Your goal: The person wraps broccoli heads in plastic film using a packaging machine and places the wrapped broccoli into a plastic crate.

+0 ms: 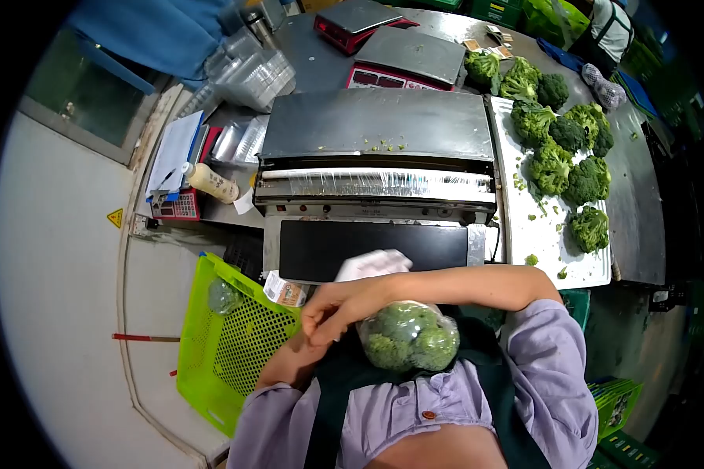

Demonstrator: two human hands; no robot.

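Note:
My right forearm crosses in front of me, and my bare right hand has its fingers curled at my left wrist. Beyond it is my left hand, white, apparently gloved and smeared by motion; its fingers cannot be made out. Just below my right forearm, against the dark apron, sits a film-wrapped pack of broccoli. A printed label shows left of my hands. Past them stands the wrapping machine with a film roll and a black plate.
A green crate at lower left holds a wrapped pack. Loose broccoli lies on a white tray at right. Scales, plastic trays, a bottle and a clipboard stand around the machine. A person is at upper right.

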